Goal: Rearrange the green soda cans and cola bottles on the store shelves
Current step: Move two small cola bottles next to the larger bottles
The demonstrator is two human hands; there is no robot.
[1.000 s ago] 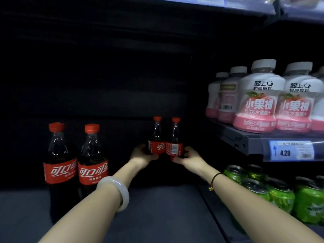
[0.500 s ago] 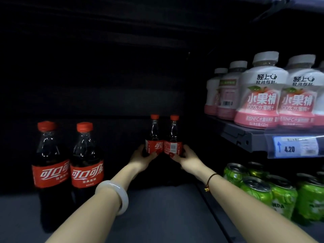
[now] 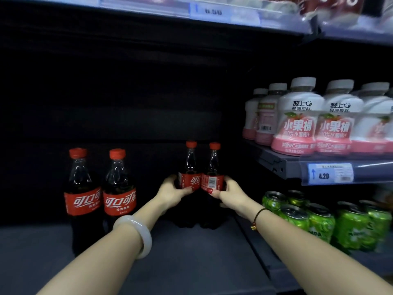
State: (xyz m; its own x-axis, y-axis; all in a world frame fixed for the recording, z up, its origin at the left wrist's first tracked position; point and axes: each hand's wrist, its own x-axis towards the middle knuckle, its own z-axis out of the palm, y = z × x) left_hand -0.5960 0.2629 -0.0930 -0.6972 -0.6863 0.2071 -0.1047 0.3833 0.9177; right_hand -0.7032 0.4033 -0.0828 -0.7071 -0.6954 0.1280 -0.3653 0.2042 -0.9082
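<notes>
Cola bottles, two small red-capped ones, stood touching at the back of the dark shelf. One red label bore white Chinese brand script and the other a barcode. The left hand gripped the left one and the right hand the right one, fingers curled round the labels. Two larger cola bottles with the same script stood further left. At lower right sat green soda cans, below juice bottles reading "小果桶" and a price tag reading 4.20.

Single head view, facing forward-down into dark shelf, close
</notes>
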